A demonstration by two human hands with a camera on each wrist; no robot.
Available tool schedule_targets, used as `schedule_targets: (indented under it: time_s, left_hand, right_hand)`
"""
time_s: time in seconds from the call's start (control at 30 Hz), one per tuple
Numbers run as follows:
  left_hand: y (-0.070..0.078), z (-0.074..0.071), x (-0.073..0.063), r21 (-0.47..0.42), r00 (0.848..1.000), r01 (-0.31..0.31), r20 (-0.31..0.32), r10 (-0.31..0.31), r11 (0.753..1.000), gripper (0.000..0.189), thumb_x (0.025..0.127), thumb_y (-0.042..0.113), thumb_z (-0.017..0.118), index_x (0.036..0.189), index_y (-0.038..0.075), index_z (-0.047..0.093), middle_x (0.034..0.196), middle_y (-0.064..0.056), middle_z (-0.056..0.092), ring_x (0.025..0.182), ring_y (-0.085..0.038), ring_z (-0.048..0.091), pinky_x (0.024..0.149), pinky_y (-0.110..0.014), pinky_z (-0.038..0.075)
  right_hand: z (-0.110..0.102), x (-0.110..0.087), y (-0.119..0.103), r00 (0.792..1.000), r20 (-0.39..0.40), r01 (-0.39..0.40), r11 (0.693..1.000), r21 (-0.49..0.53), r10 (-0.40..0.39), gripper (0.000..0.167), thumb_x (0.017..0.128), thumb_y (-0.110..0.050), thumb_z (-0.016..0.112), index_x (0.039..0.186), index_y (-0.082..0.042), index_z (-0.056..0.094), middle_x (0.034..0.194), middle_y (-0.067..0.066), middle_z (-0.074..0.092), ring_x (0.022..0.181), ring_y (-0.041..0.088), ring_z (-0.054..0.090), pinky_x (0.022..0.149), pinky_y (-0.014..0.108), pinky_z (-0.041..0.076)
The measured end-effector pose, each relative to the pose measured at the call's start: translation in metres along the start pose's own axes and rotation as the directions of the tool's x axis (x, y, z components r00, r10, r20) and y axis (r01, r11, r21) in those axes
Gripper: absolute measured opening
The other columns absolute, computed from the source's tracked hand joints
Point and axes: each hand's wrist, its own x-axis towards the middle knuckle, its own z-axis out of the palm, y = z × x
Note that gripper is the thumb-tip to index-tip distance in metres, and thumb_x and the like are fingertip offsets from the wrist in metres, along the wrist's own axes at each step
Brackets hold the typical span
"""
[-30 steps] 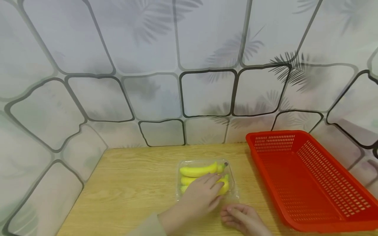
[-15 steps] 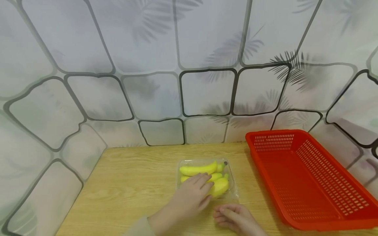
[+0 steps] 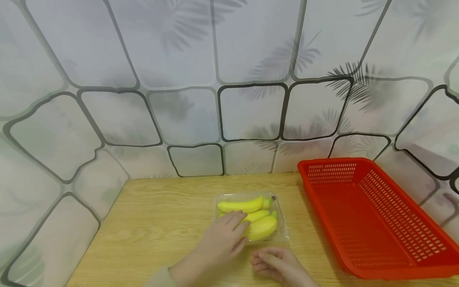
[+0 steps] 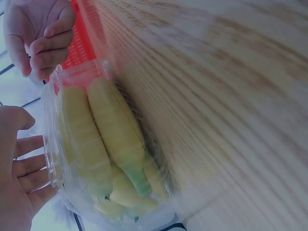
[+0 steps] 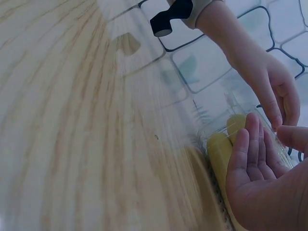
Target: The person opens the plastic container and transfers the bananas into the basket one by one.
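Note:
Yellow toy bananas (image 3: 263, 228) with green tips lie side by side in a clear plastic box (image 3: 281, 217) on the wooden table. My left hand (image 3: 222, 237) spreads over the box's left front part, its fingers straight and hiding the ends of the nearer bananas. In the left wrist view, those fingers (image 4: 30, 168) come right up to the side of the clear box. Just in front of the box, my right hand (image 3: 276, 265) has its fingers loosely bent and holds nothing. Its palm (image 5: 264, 192) shows in the right wrist view, overlapping the bananas there.
A large red plastic basket (image 3: 374, 223) with slotted walls stands to the right of the box. Behind the wooden table (image 3: 154, 223) rises a pale wall covering (image 3: 251, 113) with dark outlined shapes and leaf prints.
Both hands have drifted left. My left hand has drawn back from the right side of the box, uncovering more of the nearer bananas. The box and the basket stay in place.

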Motion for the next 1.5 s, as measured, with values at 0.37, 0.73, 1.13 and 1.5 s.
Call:
schedule_targets:
  time_s: [0.37,0.73,1.13,1.5]
  left_hand:
    - [-0.013,-0.006,-0.015,-0.002,0.997,0.039,-0.067,-0.039,0.999,0.04,0.084,0.033,0.088,0.115,0.011,0.076,0.125,-0.008,0.077,0.119,-0.024,0.074,0.104,-0.036,0.062]
    - [-0.022,-0.007,-0.032,-0.002,0.993,0.081,-0.084,-0.081,0.997,0.041,0.08,0.03,0.089,0.114,0.01,0.075,0.124,-0.009,0.077,0.116,-0.026,0.074,0.102,-0.038,0.064]
    - [-0.028,-0.012,-0.047,-0.024,0.987,0.138,-0.075,-0.139,0.99,0.041,0.083,0.028,0.086,0.118,0.009,0.074,0.126,-0.01,0.076,0.117,-0.026,0.074,0.102,-0.039,0.063]
    - [-0.032,-0.012,-0.055,-0.062,0.983,0.151,-0.093,-0.156,0.987,0.043,0.083,0.023,0.086,0.121,0.007,0.073,0.125,-0.009,0.076,0.115,-0.026,0.074,0.099,-0.039,0.065]
  right_hand:
    - [0.012,0.008,-0.003,0.999,0.014,0.035,0.999,-0.016,-0.035,0.027,0.111,-0.018,0.055,0.123,-0.001,0.072,0.106,-0.004,0.08,0.099,0.008,0.077,0.095,0.025,0.064]
    - [0.027,0.018,-0.004,0.993,0.06,0.106,0.994,-0.014,-0.105,0.036,0.11,-0.015,0.056,0.13,0.013,0.065,0.107,-0.004,0.081,0.1,0.008,0.078,0.096,0.025,0.064]
    - [0.046,0.031,0.0,0.991,0.093,0.093,0.996,0.016,-0.094,0.036,0.109,-0.012,0.056,0.132,0.015,0.063,0.111,-0.002,0.08,0.102,0.008,0.077,0.099,0.026,0.063]
    - [0.056,0.039,0.005,0.998,0.049,0.035,0.999,-0.012,-0.034,0.043,0.109,-0.016,0.057,0.134,0.019,0.058,0.113,0.002,0.079,0.102,0.009,0.076,0.1,0.029,0.063]
